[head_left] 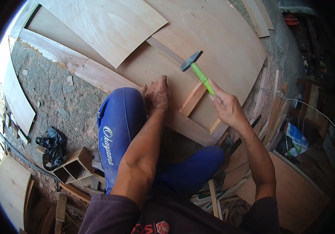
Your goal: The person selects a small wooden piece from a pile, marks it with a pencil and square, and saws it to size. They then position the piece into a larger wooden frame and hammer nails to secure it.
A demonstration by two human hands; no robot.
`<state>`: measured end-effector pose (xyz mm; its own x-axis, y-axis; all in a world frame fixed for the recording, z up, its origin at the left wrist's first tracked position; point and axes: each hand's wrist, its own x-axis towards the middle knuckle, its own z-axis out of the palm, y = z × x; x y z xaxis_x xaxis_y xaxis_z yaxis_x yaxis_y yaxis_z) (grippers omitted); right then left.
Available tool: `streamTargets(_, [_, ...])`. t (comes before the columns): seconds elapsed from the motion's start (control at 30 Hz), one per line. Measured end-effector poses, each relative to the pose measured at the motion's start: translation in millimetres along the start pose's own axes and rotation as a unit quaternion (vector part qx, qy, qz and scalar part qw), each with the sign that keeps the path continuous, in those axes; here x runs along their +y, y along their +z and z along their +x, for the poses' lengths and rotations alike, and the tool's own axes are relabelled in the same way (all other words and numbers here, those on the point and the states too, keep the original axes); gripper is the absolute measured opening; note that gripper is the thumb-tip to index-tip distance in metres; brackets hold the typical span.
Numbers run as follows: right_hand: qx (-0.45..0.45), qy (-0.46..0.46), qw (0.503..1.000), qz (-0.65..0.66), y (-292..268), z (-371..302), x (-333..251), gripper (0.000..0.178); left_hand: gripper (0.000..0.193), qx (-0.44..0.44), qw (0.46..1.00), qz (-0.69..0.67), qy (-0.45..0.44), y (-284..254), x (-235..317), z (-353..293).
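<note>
rough concrete ground (58, 93) spreads under everything, littered with chips and offcuts, and broad plywood sheets (214, 35) lie across it, one thin sheet (109, 27) overlapping at the top. right hand (226, 107) is wrapped in a closed fist around the lower end of a hammer (198, 72), raised above the plywood and clear of it. hammer has a dark metal head and a bright green handle; its long axis runs on a diagonal, head up and to the left, handle down and to the right into the fist, head end pointing away from the person toward the sheets. left hand (156, 93) lies knuckles up, fingers bent and pressed down on the plywood just beside the blue-trousered knee (120, 117); whether anything sits under the fingertips cannot be told. short wooden block (193, 99) lies on the sheet between the two hands, below the hammer head, near but apart from the left hand. long plank (77, 64) runs along the sheet's near edge. at lower left, a small open wooden box frame (73, 165) and a crumpled black plastic bag (51, 145) sit on the concrete; scrap strips (214, 199) pile by the right leg.
</note>
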<state>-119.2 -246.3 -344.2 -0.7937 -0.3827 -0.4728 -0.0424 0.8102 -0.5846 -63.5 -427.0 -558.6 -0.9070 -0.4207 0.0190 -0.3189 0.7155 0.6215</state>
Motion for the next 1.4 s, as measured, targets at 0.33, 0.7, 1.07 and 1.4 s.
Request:
streamTargets(0.33, [0.081, 0.088, 0.993, 0.001, -21, 4, -13, 0.054, 0.012, -0.016, 0.999, 0.043, -0.028, 0, 5, 5])
streamTargets(0.7, [0.105, 0.054, 0.993, -0.007, -1, -16, -7, 0.052, 0.01, -0.016, 0.998, 0.047, -0.029, -3, 12, 7])
streamTargets(1.07, [0.088, -0.057, 0.994, -0.039, 27, -35, 27, 0.054, 0.008, 0.001, 0.999, 0.05, -0.013, 0, 12, 4])
streamTargets(1.4, [-0.094, 0.011, 0.993, -0.064, 16, -37, 35, 0.054, 0.009, -0.01, 0.998, 0.054, -0.022, 6, 8, 0])
